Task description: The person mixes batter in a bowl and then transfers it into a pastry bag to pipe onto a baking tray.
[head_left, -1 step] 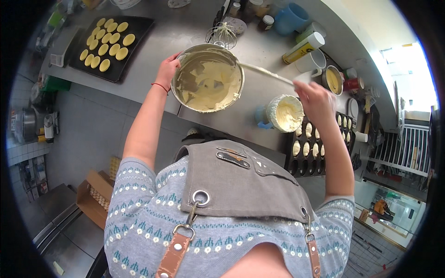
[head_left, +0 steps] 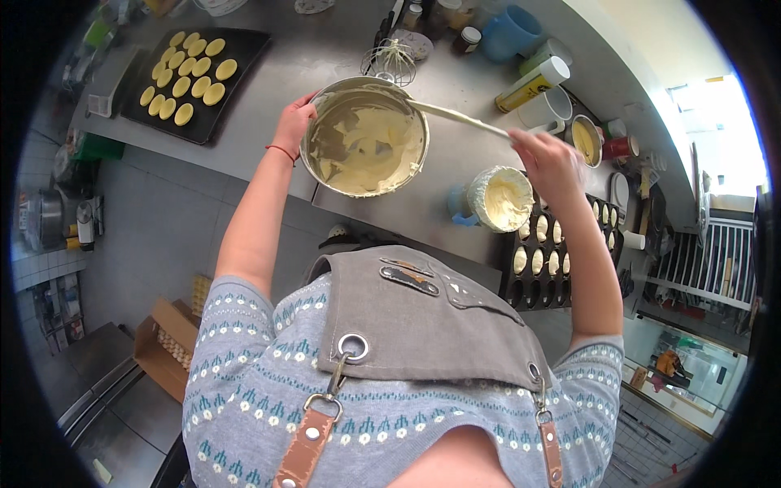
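My left hand (head_left: 295, 126) grips the left rim of a large metal bowl (head_left: 332, 137), tilted so its inside shows. Pale yellow batter smears its wall and pools at the bottom. In my right hand (head_left: 550, 167), slightly blurred, is the long pale handle of a spatula (head_left: 462, 119). The spatula's far end meets the bowl's upper right rim; its blade is hard to make out. Below that hand stands a blue jug (head_left: 464, 213) lined with a clear bag, with the same creamy batter inside. A dark mould tray (head_left: 533, 294) sits partly behind my right forearm, several oval cavities filled with batter.
A black baking tray (head_left: 244, 61) with several pale yellow oval pieces lies at the far left. Beyond the bowl stands a batter-coated whisk (head_left: 392, 61). Jars, a blue pitcher (head_left: 510, 32), a yellow-and-white canister (head_left: 533, 84) and a pot (head_left: 586, 140) line the right back.
My right hand has shifted slightly left, moving the spatula a little further over the bowl's rim. The left hand and the bowl stay where they were.
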Tool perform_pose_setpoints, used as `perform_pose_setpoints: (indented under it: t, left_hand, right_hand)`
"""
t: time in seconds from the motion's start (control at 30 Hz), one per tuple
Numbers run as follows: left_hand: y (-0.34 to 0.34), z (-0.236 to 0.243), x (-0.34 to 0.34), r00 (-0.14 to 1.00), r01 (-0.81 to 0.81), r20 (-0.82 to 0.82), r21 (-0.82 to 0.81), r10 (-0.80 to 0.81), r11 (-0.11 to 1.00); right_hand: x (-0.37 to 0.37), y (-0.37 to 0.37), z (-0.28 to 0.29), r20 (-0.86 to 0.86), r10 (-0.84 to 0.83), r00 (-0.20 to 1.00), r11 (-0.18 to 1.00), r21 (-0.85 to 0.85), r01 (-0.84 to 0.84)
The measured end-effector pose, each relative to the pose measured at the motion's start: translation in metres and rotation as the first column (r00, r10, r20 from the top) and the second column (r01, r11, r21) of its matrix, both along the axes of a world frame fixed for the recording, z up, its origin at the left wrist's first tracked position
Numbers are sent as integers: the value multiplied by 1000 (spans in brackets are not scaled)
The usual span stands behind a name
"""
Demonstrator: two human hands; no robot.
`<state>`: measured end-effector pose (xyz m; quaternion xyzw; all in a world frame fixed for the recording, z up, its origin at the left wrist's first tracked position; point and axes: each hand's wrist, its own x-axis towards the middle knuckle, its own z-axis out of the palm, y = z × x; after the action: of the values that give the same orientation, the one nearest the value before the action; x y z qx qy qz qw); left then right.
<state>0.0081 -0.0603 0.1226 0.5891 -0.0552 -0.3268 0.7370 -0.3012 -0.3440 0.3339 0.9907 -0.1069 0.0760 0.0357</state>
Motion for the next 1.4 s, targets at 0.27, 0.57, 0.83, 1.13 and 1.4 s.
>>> perform_pose_setpoints:
  t: [0.27, 0.57, 0.83, 1.13, 1.4]
  left_hand:
    - [0, 12, -7, 1000, -3, -21, -9, 3, 1000]
    - [2, -1, -2, 997, -40, -66, -72, 35, 997]
    - [0, 14, -16, 993, -58, 98, -16, 59, 998]
    - [-19, 59, -49, 816, -14, 557, 289, -156, 957]
    - [-32, 60, -60, 710, 6, 673, 287, -206, 958]
  right_hand:
    - [4, -23, -34, -116, 71, 991, 991, 126, -56]
    - [-21, 104, -45, -402, -89, 911, 521, 761, 386]
    - [25, 61, -8, -37, 91, 995, 996, 10, -91]
    - [87, 75, -46, -272, 185, 944, 863, -415, -289]
    - [118, 112, -155, -527, 104, 844, 995, 58, -87]
